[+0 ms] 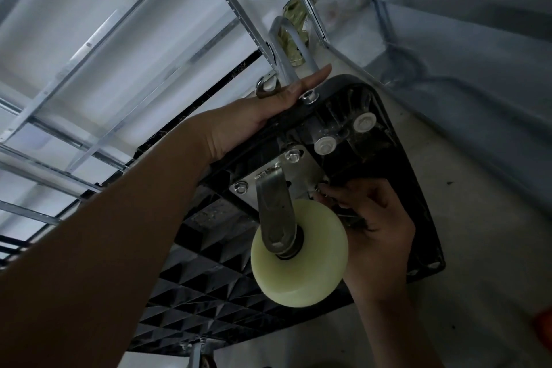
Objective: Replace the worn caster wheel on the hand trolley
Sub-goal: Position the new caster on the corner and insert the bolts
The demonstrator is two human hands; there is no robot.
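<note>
Pale yellow-green caster wheel dead centre, sitting in its grey metal fork, bolted through a mounting plate to the underside of the black trolley deck, which is tipped up on edge. Looks clean, so probably the new one going on, but can't say for sure. Two hex bolts visible on the plate, at and. Right hand tucked behind the wheel, fingertips curled and pinching at something small by the plate's far corner, likely a bolt or nut, too hidden to tell. Left hand wrapped over the deck edge, steadying it. Guessing mid-fastening, with tightening and flipping back left. Metal shelving behind. No readable writing anywhere.
</note>
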